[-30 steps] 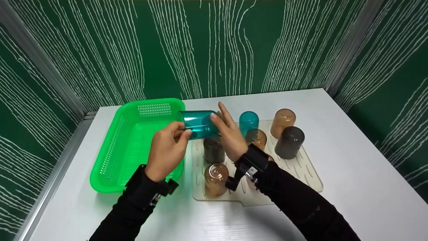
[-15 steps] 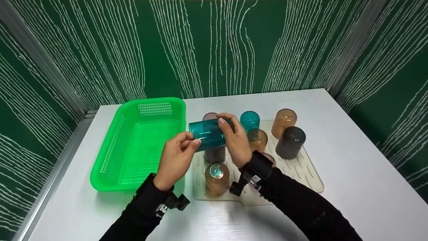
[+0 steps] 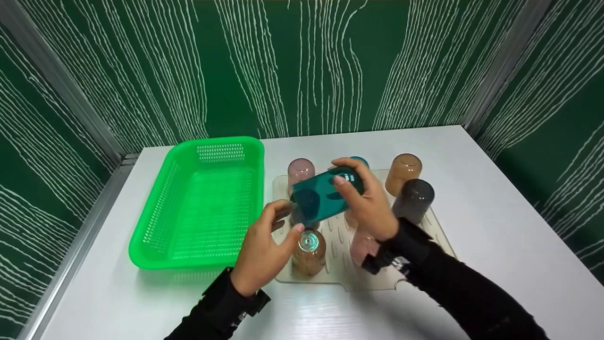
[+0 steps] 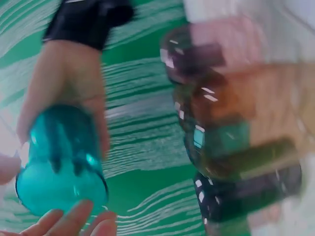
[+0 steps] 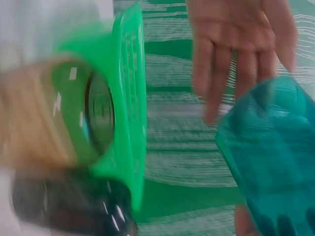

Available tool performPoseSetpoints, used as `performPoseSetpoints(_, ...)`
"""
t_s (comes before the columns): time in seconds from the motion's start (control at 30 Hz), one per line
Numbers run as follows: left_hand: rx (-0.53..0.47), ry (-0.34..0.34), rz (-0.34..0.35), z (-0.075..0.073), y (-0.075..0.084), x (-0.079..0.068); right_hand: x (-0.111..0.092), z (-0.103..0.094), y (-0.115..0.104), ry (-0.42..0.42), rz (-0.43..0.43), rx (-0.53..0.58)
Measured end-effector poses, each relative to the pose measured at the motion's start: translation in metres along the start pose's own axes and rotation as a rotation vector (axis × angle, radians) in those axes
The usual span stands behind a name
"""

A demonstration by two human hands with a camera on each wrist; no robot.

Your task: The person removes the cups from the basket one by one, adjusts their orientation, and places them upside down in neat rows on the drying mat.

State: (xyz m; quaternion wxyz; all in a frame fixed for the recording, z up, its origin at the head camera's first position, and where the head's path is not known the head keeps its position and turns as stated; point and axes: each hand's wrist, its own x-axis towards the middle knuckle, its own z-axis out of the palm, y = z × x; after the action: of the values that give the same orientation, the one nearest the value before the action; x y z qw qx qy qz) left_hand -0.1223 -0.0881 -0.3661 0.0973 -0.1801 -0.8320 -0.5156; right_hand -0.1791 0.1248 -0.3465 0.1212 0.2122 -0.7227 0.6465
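A teal see-through cup (image 3: 323, 196) is held in the air above the drying mat, lying on its side with its open end toward my left hand. My right hand (image 3: 373, 203) grips it around the closed end, thumb on the near side. Beside the rim is my left hand (image 3: 266, 250), thumb and fingers spread; in the right wrist view those fingers (image 5: 221, 73) look straight and hold nothing. The left wrist view shows the cup (image 4: 61, 162) blurred, with left fingertips close to its rim. Whether they touch it is unclear.
On the ribbed mat (image 3: 337, 259) several cups stand upside down: pink (image 3: 301, 169), amber (image 3: 309, 259), another amber (image 3: 403, 172), dark grey (image 3: 415, 200), and a pink one (image 3: 362, 248) by my right wrist. A blue cup (image 3: 359, 161) is mostly hidden. The green basket (image 3: 217, 140) stands left.
The teal cup has moved right and nearer to me, and its closed end has tilted upward. My left hand has let go of the rim; my right hand keeps its grip.
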Motion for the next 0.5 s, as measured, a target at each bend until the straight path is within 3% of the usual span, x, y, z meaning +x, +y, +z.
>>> performPoseSetpoints(0.2,0.297,-0.022,0.069,0.015,-0.013,-0.014,-0.004,-0.043,-0.004,0.071,-0.146,-0.196)
performPoseSetpoints(0.37,0.385,-0.126,0.014,0.023,-0.029,-0.023,-0.011,-0.079,-0.005,0.117,-0.263,-0.367)
performPoseSetpoints(0.5,0.466,-0.161,-0.032,0.027,-0.044,-0.027,-0.018,-0.103,-0.005,0.163,-0.307,-0.536)
